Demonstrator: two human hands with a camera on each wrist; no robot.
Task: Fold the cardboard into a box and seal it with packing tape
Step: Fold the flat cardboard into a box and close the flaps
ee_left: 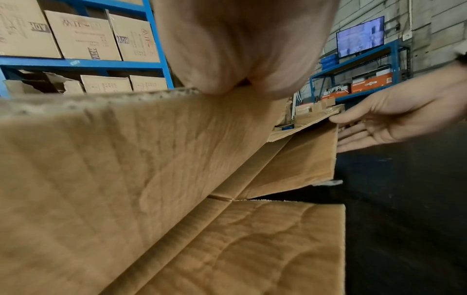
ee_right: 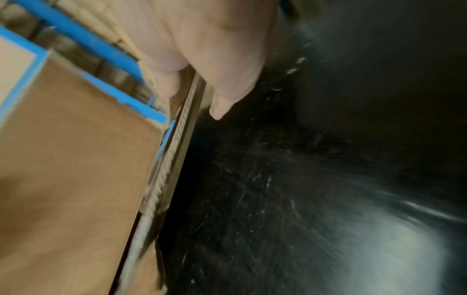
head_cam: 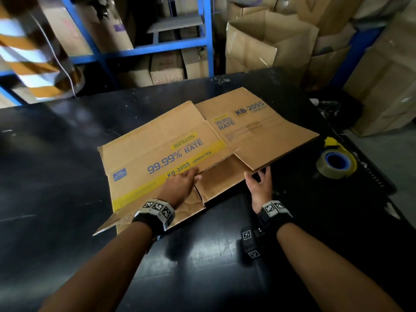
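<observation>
A flattened brown cardboard box (head_cam: 162,140) printed "99.99% RATE" and "KB-2055" lies on the black table (head_cam: 67,176). My left hand (head_cam: 191,176) grips the near edge of its upper printed layer, fingers on top, and that layer is raised a little off the lower one. In the left wrist view the plain inner cardboard (ee_left: 126,159) gapes below my palm (ee_left: 240,49). My right hand (head_cam: 258,176) pinches the near corner of the right panel, thumb above and fingers below (ee_left: 366,135). The right wrist view shows that corrugated edge (ee_right: 171,159) between my fingers. A tape roll (head_cam: 336,164) lies to the right.
Blue metal shelving (head_cam: 157,47) with cartons stands behind the table. Open and stacked cardboard boxes (head_cam: 265,43) crowd the back right. A striped post (head_cam: 29,57) rises at the far left. Bare tabletop (head_cam: 202,255) lies between my forearms.
</observation>
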